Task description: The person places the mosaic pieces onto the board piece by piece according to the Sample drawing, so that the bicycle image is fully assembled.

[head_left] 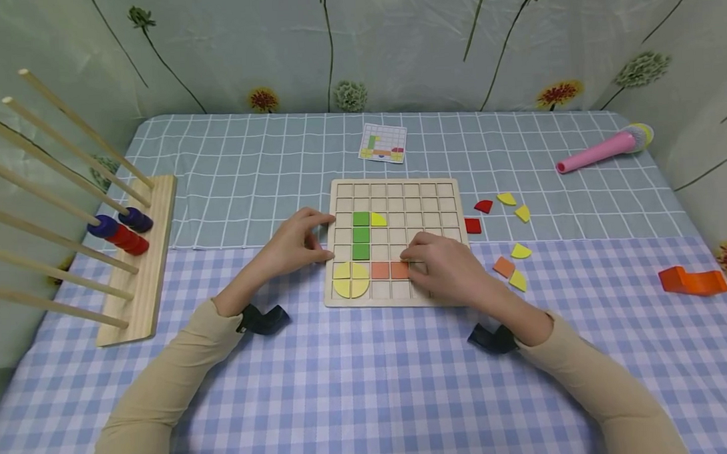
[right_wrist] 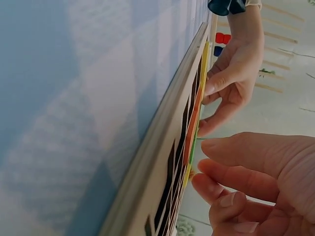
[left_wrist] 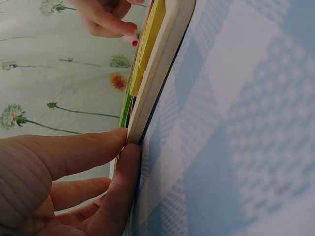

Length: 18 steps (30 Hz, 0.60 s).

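A square wooden grid board (head_left: 394, 242) lies before me. My left hand (head_left: 294, 241) touches its left edge, thumb and index fingertip apart along the side; in the left wrist view the thumb (left_wrist: 93, 150) and a finger rest against the rim. Over the lower right part of the board is my right hand (head_left: 445, 264), its fingertips beside the right one of two orange squares (head_left: 399, 270). No piece shows between its bent fingers (right_wrist: 246, 179) in the right wrist view. Green squares (head_left: 360, 234), a yellow quarter circle (head_left: 378, 219) and a yellow circle of quarters (head_left: 351, 280) fill other cells.
Loose red, yellow and orange pieces (head_left: 504, 267) lie right of the board. Behind it is a pattern card (head_left: 382, 143). A wooden peg stand with rings (head_left: 137, 261) occupies the left, a pink toy microphone (head_left: 604, 148) and an orange block (head_left: 693, 282) the right.
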Tool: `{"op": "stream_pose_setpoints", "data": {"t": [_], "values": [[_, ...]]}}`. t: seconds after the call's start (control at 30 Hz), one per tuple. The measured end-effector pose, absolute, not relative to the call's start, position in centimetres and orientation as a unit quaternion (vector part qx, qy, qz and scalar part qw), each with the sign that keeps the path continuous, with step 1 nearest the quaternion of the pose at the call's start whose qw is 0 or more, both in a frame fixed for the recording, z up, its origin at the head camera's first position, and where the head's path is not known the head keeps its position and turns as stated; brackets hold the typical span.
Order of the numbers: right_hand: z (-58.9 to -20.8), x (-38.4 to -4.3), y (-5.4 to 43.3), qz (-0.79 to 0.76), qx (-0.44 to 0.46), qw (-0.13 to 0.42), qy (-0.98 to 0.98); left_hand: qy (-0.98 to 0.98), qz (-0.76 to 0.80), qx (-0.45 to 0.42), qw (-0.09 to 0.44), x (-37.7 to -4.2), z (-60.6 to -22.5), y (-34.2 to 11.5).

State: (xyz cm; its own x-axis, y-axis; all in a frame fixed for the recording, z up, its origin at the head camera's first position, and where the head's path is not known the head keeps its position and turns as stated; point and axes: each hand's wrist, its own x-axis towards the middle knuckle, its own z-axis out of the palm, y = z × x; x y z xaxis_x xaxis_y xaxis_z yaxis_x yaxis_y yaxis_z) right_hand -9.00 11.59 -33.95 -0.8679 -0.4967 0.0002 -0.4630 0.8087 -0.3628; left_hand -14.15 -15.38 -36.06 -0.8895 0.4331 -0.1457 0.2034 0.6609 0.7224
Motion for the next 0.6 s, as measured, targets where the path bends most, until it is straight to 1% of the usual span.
{"op": "stream_pose_setpoints", "data": {"t": [0.17, 0.6], "values": [[-33.9, -8.8, 12.5, -0.170, -0.239, 0.047, 0.955, 0.899, 0.369, 0.178, 0.153, -14.2, -36.1, -15.3], [-34.3, -8.4, 16.7, -0.180, -0.219, 0.017, 0.959, 0.902, 0.364, 0.177, 0.152, -14.2, -36.1, -15.3]]}}
